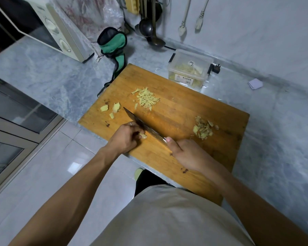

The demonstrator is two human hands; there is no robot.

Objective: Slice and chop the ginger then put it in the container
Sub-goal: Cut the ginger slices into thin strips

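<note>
Ginger piece (pixel 143 136) is pinched under curled left hand (pixel 125 138) fingers; cleaver (pixel 144 127) (blade beside those fingers) is gripped by right hand (pixel 184 153), thumb extended, on cutting board (pixel 185 107).

Left grip (pixel 126 137) curls fingers down (ringed), right grip (pixel 187 153) closed, thumb extended.

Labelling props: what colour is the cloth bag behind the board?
Green with black mesh and trim, the bag lies behind the board; head view.
</note>
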